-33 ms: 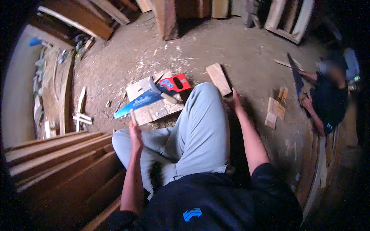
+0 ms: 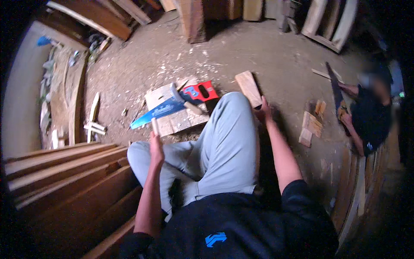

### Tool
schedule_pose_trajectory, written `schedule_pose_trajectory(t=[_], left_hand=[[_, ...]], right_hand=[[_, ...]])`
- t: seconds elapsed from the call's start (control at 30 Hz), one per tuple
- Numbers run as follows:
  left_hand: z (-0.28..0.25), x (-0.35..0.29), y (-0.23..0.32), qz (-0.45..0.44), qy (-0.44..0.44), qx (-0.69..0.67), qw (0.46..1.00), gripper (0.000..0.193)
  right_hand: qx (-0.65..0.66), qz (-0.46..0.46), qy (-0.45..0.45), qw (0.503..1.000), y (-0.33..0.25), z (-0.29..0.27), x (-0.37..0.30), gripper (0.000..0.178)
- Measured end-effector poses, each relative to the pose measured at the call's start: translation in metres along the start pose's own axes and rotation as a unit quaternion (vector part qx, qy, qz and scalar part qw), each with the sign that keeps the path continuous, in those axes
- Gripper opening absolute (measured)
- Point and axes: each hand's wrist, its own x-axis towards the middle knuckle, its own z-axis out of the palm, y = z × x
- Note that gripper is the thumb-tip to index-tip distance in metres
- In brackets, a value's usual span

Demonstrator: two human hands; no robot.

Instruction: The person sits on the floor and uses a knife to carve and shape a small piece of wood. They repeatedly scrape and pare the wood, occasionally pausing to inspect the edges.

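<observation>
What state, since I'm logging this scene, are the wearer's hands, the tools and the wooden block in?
Left hand: closed around a slim pale piece
Right hand: gripping the wooden block's near end
Wooden block: held at one end
Red-handled saw: lying on flat boards
Wooden-handled tool: lying across that saw
Dark saw: held by a co-worker

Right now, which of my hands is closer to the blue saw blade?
Left: your left hand is just short of the blade; your right hand is farther, right of your raised knee.
</observation>
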Motion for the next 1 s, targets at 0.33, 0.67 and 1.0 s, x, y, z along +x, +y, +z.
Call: schedule_pose_trajectory(t=[0.33,0.67,1.0], left_hand=[[0.015,0.004,-0.005,0.090,0.005,0.092,0.992,0.017],[0.030,0.039,0.000,0.019,0.011,-0.028,0.999,0.018],[0.027,0.046,-0.017,0.079,-0.046,-0.004,0.996,0.008]], right_hand=[[0.329,-0.092,0.134,0.930,-0.216,-0.111,0.000,0.038],[-0.053,-0.236,-0.052,0.969,-0.321,0.000,-0.083,0.034],[-0.135,-0.203,-0.104,0.964,-0.318,0.015,-0.079,0.041]])
